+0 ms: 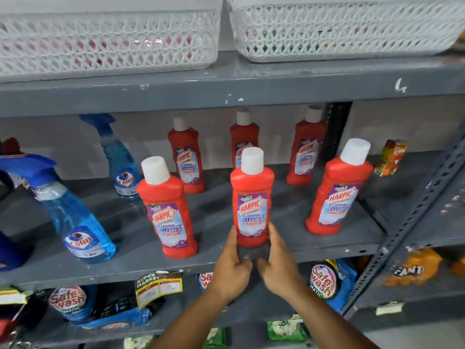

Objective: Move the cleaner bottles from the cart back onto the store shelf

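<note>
Red bottle going down at the shelf's front edge

Red plastic, white cap, purple Harpic label facing out: the centre bottle (252, 197) stands upright near the lip of the grey shelf (289, 217), between two front-row bottles. Left hand (232, 269) and right hand (280, 270) clamp its base from both sides. Best to seat the base flat, nudge it back level with its neighbours, then release both hands evenly

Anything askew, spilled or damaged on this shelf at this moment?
No spill or damage shows. One oddity: the price tag on the shelf edge hangs crooked and curled. The red bottle between both hands stands upright.
</note>
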`<state>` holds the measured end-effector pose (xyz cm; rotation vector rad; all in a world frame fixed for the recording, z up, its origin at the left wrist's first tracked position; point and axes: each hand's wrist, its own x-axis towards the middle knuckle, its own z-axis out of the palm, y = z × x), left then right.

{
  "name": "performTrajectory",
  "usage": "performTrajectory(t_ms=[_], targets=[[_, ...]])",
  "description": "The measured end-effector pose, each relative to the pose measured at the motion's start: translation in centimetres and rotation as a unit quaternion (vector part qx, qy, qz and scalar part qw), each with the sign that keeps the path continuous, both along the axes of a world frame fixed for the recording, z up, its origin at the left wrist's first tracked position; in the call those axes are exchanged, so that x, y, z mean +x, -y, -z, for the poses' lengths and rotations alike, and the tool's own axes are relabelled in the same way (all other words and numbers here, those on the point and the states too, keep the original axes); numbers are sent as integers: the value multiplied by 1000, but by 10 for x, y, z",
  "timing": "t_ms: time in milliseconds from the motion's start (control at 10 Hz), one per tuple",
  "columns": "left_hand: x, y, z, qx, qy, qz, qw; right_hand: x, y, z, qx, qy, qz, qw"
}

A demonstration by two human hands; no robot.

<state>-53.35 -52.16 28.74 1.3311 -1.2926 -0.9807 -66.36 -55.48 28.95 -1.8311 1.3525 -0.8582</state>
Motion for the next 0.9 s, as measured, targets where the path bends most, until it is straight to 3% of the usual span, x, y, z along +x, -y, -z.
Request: performTrajectory(t_ms=[100,200,300,400,500,600,900], targets=[[-1,-2,-4,0,-10,-10,1000,0,-3,1,-3,3,-7,1000],[-13,-19,-9,-64,109,-110,986,-15,-9,3,-20,50,48,997],[-41,-34,-6,-169,201,-37,964,-53,-8,10,-100,91,210,968],[-71,-18,-17,-91,186,127,970,-101,14,3,-65,73,267,959],[-103,22,-27,44,131,148,979,-127,35,-4,-6,24,190,981],[-132,53,-37,121,85,140,979,-133,43,-8,-9,24,131,991],[-148,65,-22,92,60,133,985,-141,49,-6,-12,43,122,992]])
